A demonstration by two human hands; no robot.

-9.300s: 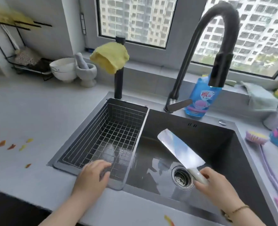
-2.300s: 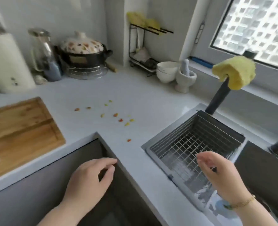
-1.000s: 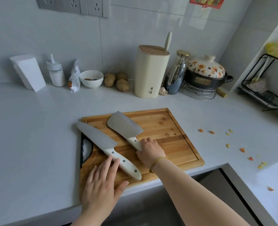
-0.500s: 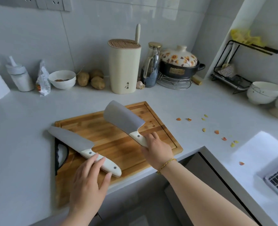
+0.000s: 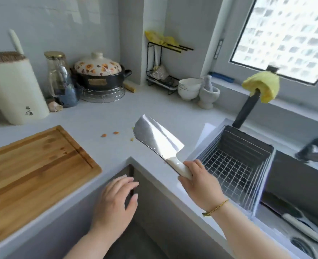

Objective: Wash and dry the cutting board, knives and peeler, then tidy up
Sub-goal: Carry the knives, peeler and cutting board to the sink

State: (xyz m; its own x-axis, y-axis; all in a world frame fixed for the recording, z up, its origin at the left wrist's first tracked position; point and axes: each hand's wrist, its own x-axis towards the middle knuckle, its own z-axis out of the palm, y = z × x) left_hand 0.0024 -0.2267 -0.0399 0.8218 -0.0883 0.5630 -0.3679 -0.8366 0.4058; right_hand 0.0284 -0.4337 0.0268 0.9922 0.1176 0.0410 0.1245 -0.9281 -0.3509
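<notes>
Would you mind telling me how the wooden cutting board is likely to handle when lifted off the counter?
The cutting board looks broad and solid wood, so probably stiff and fairly heavy, likely a two-hand lift. It lies flat on the counter, so it should slide rather than tip if pushed.

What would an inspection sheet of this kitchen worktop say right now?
Surface: grey counter with a wooden cutting board lying flat.
Job's things: cleaver held above the counter corner; second knife lying in the sink.
Clutter: peel scraps, knife block, clay pot, bowls.
Hands: right hand grips the cleaver's handle; left hand open, holding nothing.
Cables: nothing seen.
Surroundings: window; yellow cloth on a post; wire basket at the sink.
</notes>
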